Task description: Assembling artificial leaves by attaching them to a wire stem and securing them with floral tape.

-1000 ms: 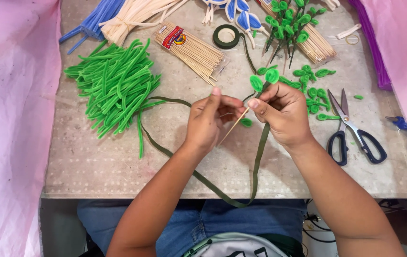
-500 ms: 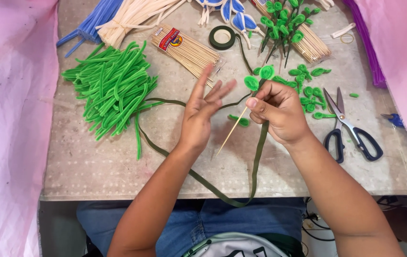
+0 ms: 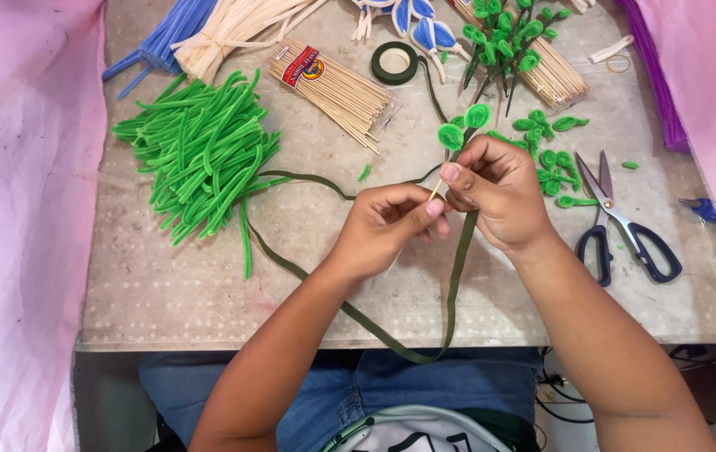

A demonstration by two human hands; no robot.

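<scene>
the right hand (image 3: 500, 197) pinches a thin wooden stick (image 3: 436, 189) topped with two green leaf loops (image 3: 463, 125), which stand just above its fingers. the left hand (image 3: 387, 226), fingers curled shut, grips the stick's lower end, touching the right thumb. dark green tape (image 3: 456, 272) hangs down between both hands; scissors (image 3: 617, 222) lie just right of the right hand.

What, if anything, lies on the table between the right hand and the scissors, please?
Nothing visible blocks it: the scissors lie just beside the right hand, with bare table between, and only small green leaf pieces above that gap.
</scene>
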